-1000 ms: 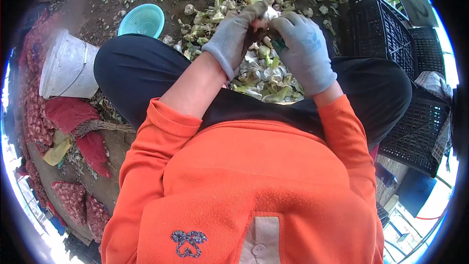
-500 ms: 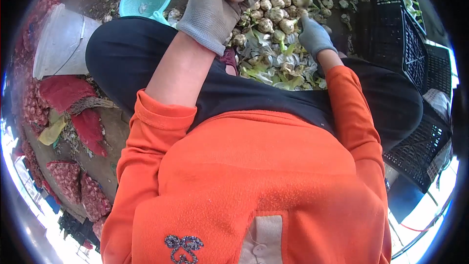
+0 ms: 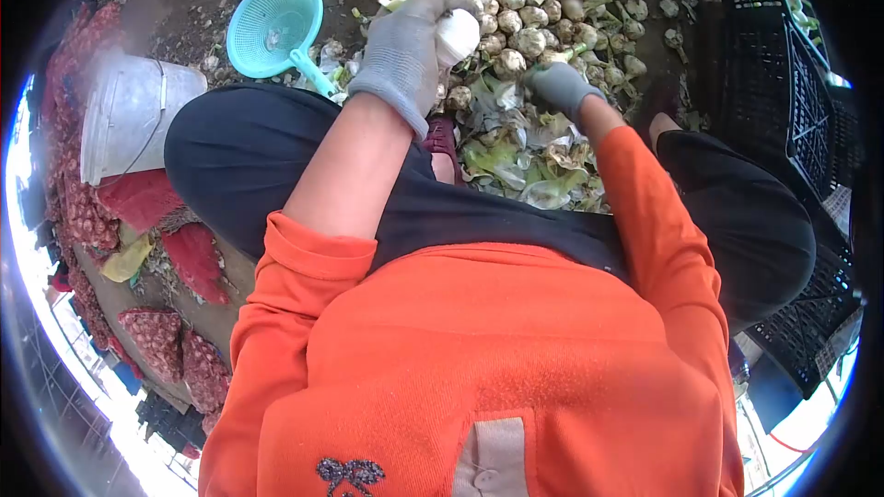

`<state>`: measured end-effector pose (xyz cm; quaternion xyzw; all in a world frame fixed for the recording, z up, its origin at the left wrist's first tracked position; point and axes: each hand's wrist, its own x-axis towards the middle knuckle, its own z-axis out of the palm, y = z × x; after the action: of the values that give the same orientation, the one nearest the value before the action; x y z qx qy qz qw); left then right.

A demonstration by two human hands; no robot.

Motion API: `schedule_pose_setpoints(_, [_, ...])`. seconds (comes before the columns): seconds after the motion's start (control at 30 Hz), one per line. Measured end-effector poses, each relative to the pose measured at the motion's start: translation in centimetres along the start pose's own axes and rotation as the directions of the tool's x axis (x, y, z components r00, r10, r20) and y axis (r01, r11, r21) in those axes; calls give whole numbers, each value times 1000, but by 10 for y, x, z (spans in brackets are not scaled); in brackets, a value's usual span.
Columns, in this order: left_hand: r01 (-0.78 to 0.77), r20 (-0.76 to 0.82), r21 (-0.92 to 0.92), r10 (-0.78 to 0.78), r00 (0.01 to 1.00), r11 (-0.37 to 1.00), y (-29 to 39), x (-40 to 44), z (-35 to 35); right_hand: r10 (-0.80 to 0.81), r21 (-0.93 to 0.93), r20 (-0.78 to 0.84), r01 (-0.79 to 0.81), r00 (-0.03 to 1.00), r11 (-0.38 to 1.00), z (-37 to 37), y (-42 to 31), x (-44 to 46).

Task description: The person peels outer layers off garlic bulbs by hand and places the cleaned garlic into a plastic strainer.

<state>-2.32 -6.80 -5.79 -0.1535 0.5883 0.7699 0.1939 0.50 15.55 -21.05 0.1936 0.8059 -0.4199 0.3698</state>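
My left hand, in a grey work glove, is closed around a peeled white garlic bulb. A short pale stem pokes out on the left side of that glove. My right hand, also gloved, sits low over the loose husks and leaves, beside the garlic pile. Its fingers are curled inward; what they hold, if anything, is hidden. Close above this hand lies a green garlic stalk.
A turquoise strainer lies at the upper left, near a white bucket. Red net sacks of bulbs line the left. Black plastic crates stand along the right, past my knee.
The view has shifted a little. My left hand has come down toward my body with the garlic bulb still in it. My right hand has moved left, closer to the husks.
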Motion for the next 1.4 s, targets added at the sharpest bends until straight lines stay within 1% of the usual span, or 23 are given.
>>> schedule_pose_setpoints(0.03, [-18, 38, 52, 16, 999, 998, -1, 0, 0, 17, 236, 42, -26, 999, 971, -9, -14, -20])
schedule_pose_setpoints(0.07, [-93, 20, 138, 91, 996, 986, -4, -1, 7, -38, 324, 29, 27, 999, 946, -19, -18, -28])
schedule_pose_setpoints(0.1, [-43, 24, 133, 40, 999, 990, -8, 0, 9, -94, 408, 11, 81, 995, 909, -28, -23, -36])
schedule_pose_setpoints(0.17, [53, 36, 123, -58, 998, 991, -14, 3, 13, -227, 355, -14, 218, 974, 909, -51, -53, -79])
schedule_pose_setpoints(0.2, [28, 77, 199, -44, 996, 980, -11, -1, 17, -293, 300, -44, 293, 955, 908, -60, -70, -109])
schedule_pose_setpoints(0.3, [125, 445, 77, -147, 883, 989, -13, 3, 16, -415, 138, -47, 417, 909, 898, -73, -88, -170])
schedule_pose_setpoints(0.33, [139, 462, 130, -184, 868, 982, -8, -3, 20, -433, 199, -68, 437, 899, 877, -72, -89, -190])
schedule_pose_setpoints(0.4, [105, 529, 118, -152, 835, 987, 3, -23, 29, -456, 322, -105, 464, 884, 825, -65, -84, -223])
schedule_pose_setpoints(0.47, [105, 594, 109, -149, 790, 988, 1, -32, 35, -466, 358, -231, 520, 854, 775, -57, -73, -228])
schedule_pose_setpoints(0.57, [-66, 622, 282, -129, 772, 957, -1, -45, 38, -606, 120, -332, 669, 723, 733, -43, -52, -214])
schedule_pose_setpoints(0.63, [16, 637, 157, -114, 762, 987, 1, -50, 39, -553, 98, -301, 602, 777, 792, -44, -56, -222])
schedule_pose_setpoints(0.7, [104, 644, 28, -98, 759, 994, 4, -55, 38, -567, 154, -289, 622, 771, 768, -43, -60, -228])
schedule_pose_setpoints(0.73, [168, 671, 30, -144, 727, 985, 12, -63, 39, -574, 181, -286, 631, 767, 754, -44, -62, -231])
schedule_pose_setpoints(0.83, [305, 803, -127, -83, 590, 944, 7, -53, 37, -592, 265, -232, 636, 772, 725, -46, -67, -245])
schedule_pose_setpoints(0.9, [424, 864, -168, -74, 497, 890, 5, -51, 38, -614, 269, -219, 651, 759, 709, -46, -63, -246])
schedule_pose_setpoints(0.97, [418, 760, -205, -125, 638, 885, 2, -56, 45, -624, 313, -242, 669, 743, 674, -47, -60, -245])
schedule_pose_setpoints(1.03, [280, 775, -116, -89, 626, 953, 6, -53, 41, -615, 392, -304, 684, 727, 615, -50, -58, -245])
schedule_pose_setpoints(1.1, [164, 790, -29, -78, 609, 986, 15, -52, 35, -535, 517, -189, 546, 824, 659, -61, -47, -242])
schedule_pose_setpoints(1.13, [123, 677, 2, -92, 731, 992, 19, -63, 41, -490, 570, -120, 464, 863, 678, -65, -43, -240])
schedule_pose_setpoints(1.23, [-88, 764, 62, 10, 645, 994, 21, -56, 41, -610, 423, -121, 597, 783, 682, -56, -48, -235])
schedule_pose_setpoints(1.27, [-105, 759, 75, 12, 651, 992, 23, -58, 40, -595, 390, -44, 562, 803, 729, -62, -52, -242])
schedule_pose_setpoints(1.37, [-141, 691, 122, 18, 723, 982, 26, -61, 46, -552, 373, -182, 577, 814, 727, -59, -47, -233])
schedule_pose_setpoints(1.4, [-148, 668, 141, 16, 744, 979, 25, -59, 48, -487, 327, -345, 589, 803, 739, -53, -51, -233])
